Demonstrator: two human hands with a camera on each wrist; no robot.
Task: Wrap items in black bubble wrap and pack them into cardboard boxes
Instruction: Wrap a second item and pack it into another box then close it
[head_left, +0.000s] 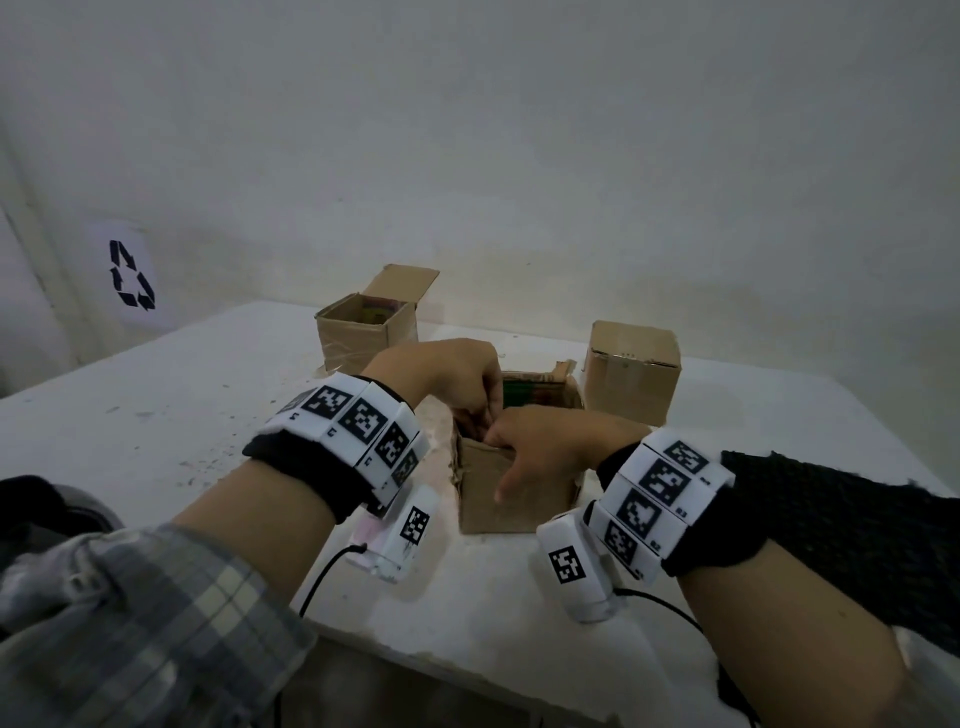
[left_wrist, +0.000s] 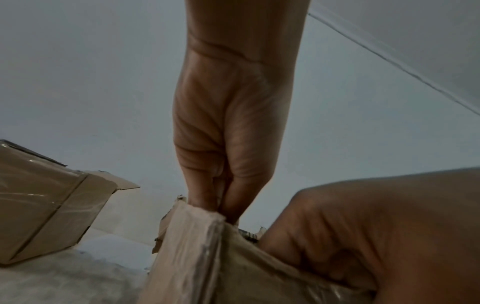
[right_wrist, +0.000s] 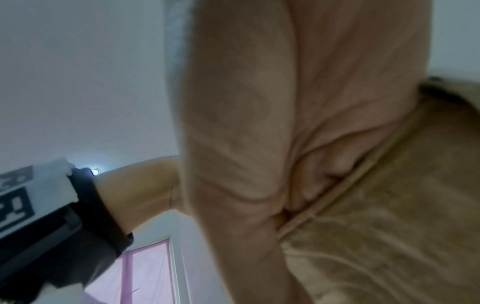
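A small open cardboard box (head_left: 511, 493) stands mid-table, with a green and coloured item (head_left: 524, 397) showing inside at the back. My left hand (head_left: 457, 384) reaches down at its near left corner. In the left wrist view its fingertips (left_wrist: 213, 202) pinch the torn top flap (left_wrist: 197, 222). My right hand (head_left: 550, 447) grips the box's near rim, thumb on the front wall and fingers curled over the edge (right_wrist: 335, 170). A sheet of black bubble wrap (head_left: 857, 519) lies on the table under my right forearm.
An open box (head_left: 363, 332) with something coloured inside stands at the back left, and a closed box (head_left: 631, 369) at the back right. The white table (head_left: 182, 415) ends just before my forearms. A white bin with a recycling mark (head_left: 132, 275) stands left of the table.
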